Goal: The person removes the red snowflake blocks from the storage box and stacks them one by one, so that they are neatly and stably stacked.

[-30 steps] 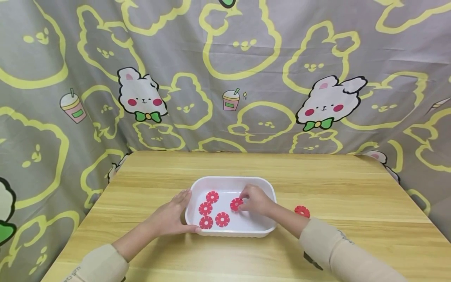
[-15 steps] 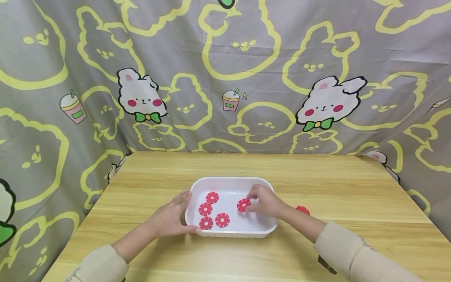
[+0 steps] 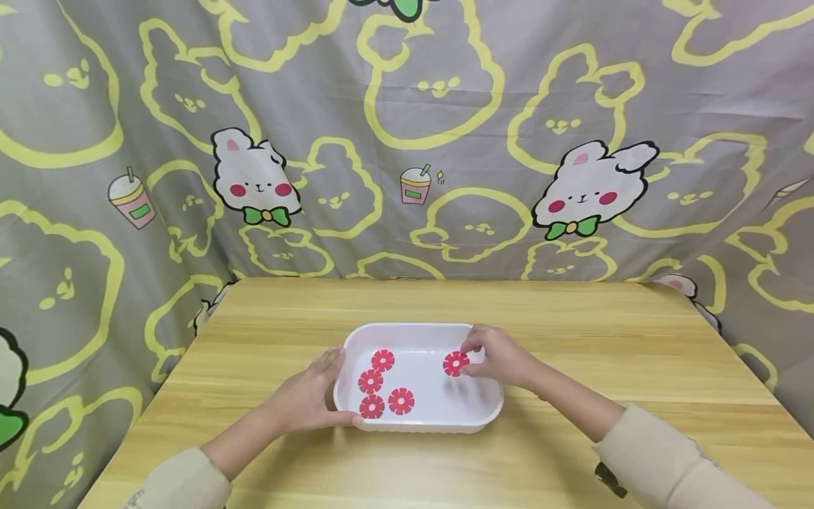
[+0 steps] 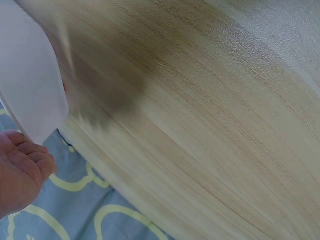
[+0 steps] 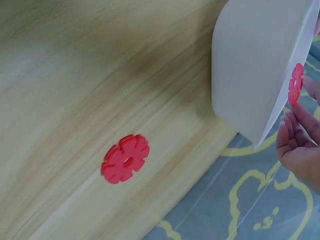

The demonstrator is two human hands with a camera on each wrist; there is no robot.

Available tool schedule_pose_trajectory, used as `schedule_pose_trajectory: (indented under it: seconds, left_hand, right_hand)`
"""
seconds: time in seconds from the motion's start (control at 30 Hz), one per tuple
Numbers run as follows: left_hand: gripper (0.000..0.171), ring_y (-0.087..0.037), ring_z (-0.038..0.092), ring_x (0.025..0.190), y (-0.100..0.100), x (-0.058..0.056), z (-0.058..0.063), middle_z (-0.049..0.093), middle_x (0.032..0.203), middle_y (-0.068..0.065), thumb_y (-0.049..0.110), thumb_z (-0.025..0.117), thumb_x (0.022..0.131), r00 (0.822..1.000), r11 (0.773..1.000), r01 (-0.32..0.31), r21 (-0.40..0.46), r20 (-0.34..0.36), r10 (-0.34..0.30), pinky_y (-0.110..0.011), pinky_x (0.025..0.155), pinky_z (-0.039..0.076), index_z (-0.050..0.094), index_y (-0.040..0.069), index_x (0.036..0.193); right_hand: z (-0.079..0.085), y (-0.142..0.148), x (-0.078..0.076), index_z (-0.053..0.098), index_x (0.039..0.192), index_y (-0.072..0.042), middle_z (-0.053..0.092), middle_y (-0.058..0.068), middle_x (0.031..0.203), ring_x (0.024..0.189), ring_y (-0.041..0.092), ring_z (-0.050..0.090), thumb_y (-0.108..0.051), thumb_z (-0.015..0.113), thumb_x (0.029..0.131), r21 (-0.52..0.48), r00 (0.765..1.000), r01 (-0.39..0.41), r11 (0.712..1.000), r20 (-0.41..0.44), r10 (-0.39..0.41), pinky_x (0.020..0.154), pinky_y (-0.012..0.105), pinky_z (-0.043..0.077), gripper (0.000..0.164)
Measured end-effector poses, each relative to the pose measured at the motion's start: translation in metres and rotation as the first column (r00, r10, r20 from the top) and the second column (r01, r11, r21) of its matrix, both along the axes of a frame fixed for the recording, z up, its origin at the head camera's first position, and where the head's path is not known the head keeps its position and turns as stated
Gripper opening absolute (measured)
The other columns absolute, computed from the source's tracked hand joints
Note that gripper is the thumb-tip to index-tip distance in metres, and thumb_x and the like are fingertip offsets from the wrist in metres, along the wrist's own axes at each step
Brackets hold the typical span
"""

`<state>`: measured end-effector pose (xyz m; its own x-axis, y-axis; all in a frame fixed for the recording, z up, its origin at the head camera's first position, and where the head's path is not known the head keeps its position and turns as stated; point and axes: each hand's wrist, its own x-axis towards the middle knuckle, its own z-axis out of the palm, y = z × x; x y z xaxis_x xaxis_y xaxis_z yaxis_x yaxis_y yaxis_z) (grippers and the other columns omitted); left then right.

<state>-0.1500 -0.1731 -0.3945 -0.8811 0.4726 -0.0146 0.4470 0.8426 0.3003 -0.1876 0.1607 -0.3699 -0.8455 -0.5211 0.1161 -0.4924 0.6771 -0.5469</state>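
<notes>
A white plastic basin (image 3: 413, 428) stands on the table. My left hand (image 3: 307, 400) holds its left end, thumb on the near rim and fingers along the left side. Inside, at the right end, my right hand (image 3: 502, 357) pinches a red notched snowflake disc (image 3: 453, 364) between thumb and fingers. That disc casts a shadow on the basin floor, and the right wrist view shows it edge-on beside the rim. Several like discs (image 3: 401, 401) lie flat in the basin's left half.
Another red snowflake disc (image 5: 126, 159) lies on the wooden table (image 3: 286, 318) to the right of the basin, nearly all hidden by my right forearm in the head view. A patterned grey curtain (image 3: 343, 106) hangs behind the table and along its sides.
My right hand has moved right inside the basin, carrying its disc toward the right end. The right forearm now covers the disc on the table. My left hand stays at the basin's left end.
</notes>
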Motion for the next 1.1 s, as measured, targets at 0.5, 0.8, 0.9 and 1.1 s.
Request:
schedule_pose_trajectory:
  seconds: [0.5,0.8,0.9,1.1]
  left_hand:
    - [0.112,-0.041,0.033,0.134,-0.002,-0.001,-0.001,0.031,0.147,-0.025,0.069,0.065,0.068,1.0,1.0,0.002,0.003,-0.014,-0.001,-0.053,0.098,0.043,0.029,-0.009,0.141]
    - [0.112,-0.042,0.033,0.134,-0.001,-0.001,0.0,0.031,0.147,-0.026,0.07,0.064,0.068,1.0,1.0,-0.006,-0.026,-0.006,0.005,-0.053,0.1,0.041,0.03,-0.009,0.14]
    - [0.112,-0.042,0.033,0.134,0.0,-0.001,0.0,0.031,0.146,-0.026,0.07,0.063,0.068,1.0,1.0,-0.001,-0.026,-0.011,0.0,-0.053,0.1,0.041,0.03,-0.009,0.14]
    - [0.112,-0.042,0.033,0.134,-0.001,-0.001,-0.001,0.032,0.146,-0.027,0.07,0.063,0.068,1.0,1.0,0.006,-0.023,-0.021,-0.006,-0.053,0.1,0.041,0.031,-0.01,0.14]
  right_hand:
    - [0.002,0.031,0.014,0.07,0.091,-0.001,0.062,0.004,0.089,0.081,0.019,0.056,-0.01,0.077,0.072,-0.049,0.995,0.085,0.995,-0.038,-0.087,0.07,0.032,0.052,0.022]
    - [-0.007,0.05,0.024,0.071,0.089,-0.005,0.061,0.0,0.087,0.079,0.017,0.055,-0.008,0.078,0.07,-0.096,0.981,0.118,0.988,-0.142,-0.131,0.067,0.025,0.049,0.021]
    - [-0.012,0.057,0.028,0.071,0.087,-0.006,0.061,-0.001,0.086,0.077,0.016,0.054,-0.006,0.079,0.068,-0.114,0.972,0.131,0.985,-0.18,-0.15,0.066,0.025,0.049,0.02]
    - [-0.018,0.068,0.035,0.07,0.086,-0.005,0.061,-0.001,0.086,0.076,0.019,0.057,-0.003,0.081,0.065,-0.137,0.955,0.129,0.982,-0.249,-0.16,0.064,0.026,0.052,0.023]
